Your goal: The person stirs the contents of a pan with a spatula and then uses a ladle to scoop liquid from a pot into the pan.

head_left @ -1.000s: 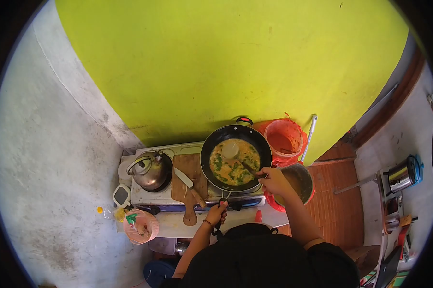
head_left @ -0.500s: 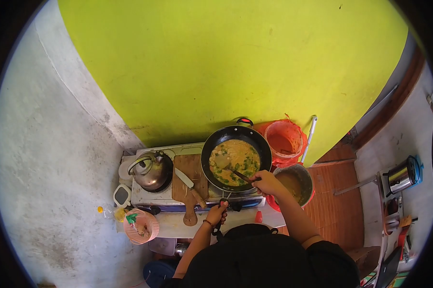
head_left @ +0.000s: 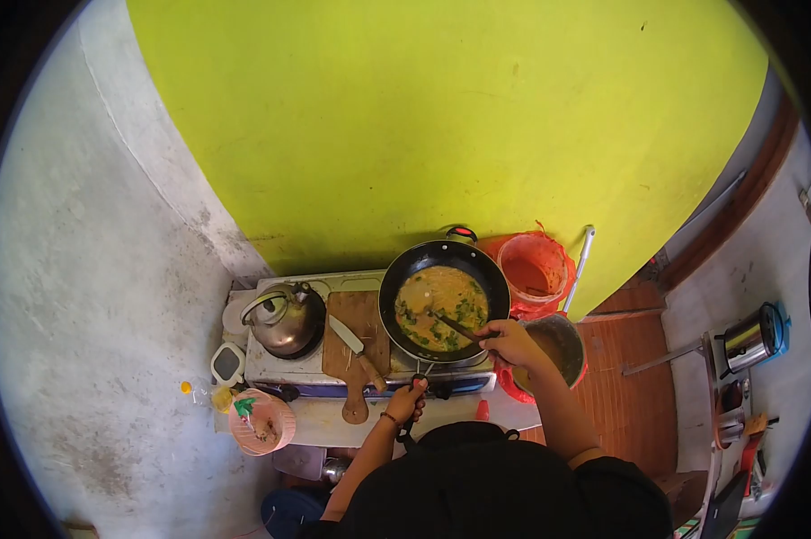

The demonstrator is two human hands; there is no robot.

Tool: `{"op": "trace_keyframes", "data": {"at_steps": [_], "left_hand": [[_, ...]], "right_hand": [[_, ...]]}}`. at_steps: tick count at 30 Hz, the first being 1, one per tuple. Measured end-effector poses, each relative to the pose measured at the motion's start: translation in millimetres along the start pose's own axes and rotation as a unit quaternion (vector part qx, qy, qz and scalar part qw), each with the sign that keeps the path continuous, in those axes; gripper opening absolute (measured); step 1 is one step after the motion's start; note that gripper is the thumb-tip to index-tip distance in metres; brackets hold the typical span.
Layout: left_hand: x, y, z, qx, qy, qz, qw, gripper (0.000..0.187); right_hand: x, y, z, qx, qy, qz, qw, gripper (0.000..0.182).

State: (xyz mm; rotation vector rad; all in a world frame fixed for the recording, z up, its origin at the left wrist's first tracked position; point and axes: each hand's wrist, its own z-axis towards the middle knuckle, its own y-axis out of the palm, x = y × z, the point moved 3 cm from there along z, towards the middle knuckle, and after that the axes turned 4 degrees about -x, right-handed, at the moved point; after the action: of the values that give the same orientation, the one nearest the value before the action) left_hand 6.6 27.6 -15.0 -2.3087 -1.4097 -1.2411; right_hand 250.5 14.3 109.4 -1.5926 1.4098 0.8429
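Observation:
A black wok (head_left: 393,331) stands on the right side of the stove, holding orange-yellow food in liquid (head_left: 443,289) with green leaves. My left hand (head_left: 407,402) is wrapped round the long wok handle (head_left: 420,381) at the near side. With closed fingers, my right hand (head_left: 511,345) grips the dark handle of a spatula (head_left: 459,329) from the right. The spatula's head is down in the food, and I cannot make out its shape.
Left of the wok, a knife (head_left: 346,335) lies on a wooden cutting board (head_left: 356,410), beside a metal kettle (head_left: 284,332). On the right are a red bucket (head_left: 533,264) and a pot (head_left: 569,355). A pink basket (head_left: 284,420) stands at the lower left.
The spatula's head has shifted slightly right and sunk lower into the food. My right hand has moved a little right with it. My left hand keeps its hold on the wok handle.

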Motion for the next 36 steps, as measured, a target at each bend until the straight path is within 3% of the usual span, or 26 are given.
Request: {"op": "trace_keyframes", "data": {"at_steps": [6,9,12,18,21,24,27,30,33,36], "left_hand": [[-0.3,0.1,-0.3,-0.007,-0.008,-0.019,1.000,0.041],[-0.8,-1.1,0.4,-0.006,-0.007,-0.015,1.000,0.041],[-2.8,-1.5,1.9,0.001,-0.004,-0.009,1.000,0.041],[2.6,0.3,-2.4,0.011,-0.002,-0.006,1.000,0.042],[3.2,1.0,-3.6,0.009,0.001,-0.011,1.000,0.041],[-0.3,-0.8,0.1,0.002,-0.010,-0.014,1.000,0.040],[1.8,0.5,-1.0,0.000,-0.012,-0.013,1.000,0.040],[4.5,1.6,-3.1,-0.001,-0.015,-0.016,1.000,0.040],[4.6,1.5,-3.7,0.007,-0.016,-0.012,1.000,0.040],[3.4,1.5,-3.4,0.010,-0.019,-0.015,1.000,0.040]], "right_hand": [[-24.3,-11.2,-2.9,0.120,-0.063,-0.144,0.980,0.026],[-21.3,-18.2,9.2,0.198,-0.182,-0.276,0.923,0.028],[-30.3,-19.5,0.2,0.264,-0.190,-0.355,0.876,0.030],[-30.6,-25.6,-22.5,0.296,-0.122,-0.378,0.869,0.029],[-23.6,-28.1,-34.1,0.284,-0.119,-0.342,0.888,0.031],[-7.1,-27.0,-37.3,0.213,-0.160,-0.248,0.931,0.032],[6.4,-11.4,-35.5,0.058,-0.041,-0.025,0.997,0.029],[-1.6,9.8,-34.3,-0.002,-0.010,-0.039,0.999,0.025],[7.7,20.7,-25.6,0.010,0.043,-0.070,0.997,0.024],[0.8,25.3,-26.7,0.061,0.031,-0.121,0.990,0.025]]}}
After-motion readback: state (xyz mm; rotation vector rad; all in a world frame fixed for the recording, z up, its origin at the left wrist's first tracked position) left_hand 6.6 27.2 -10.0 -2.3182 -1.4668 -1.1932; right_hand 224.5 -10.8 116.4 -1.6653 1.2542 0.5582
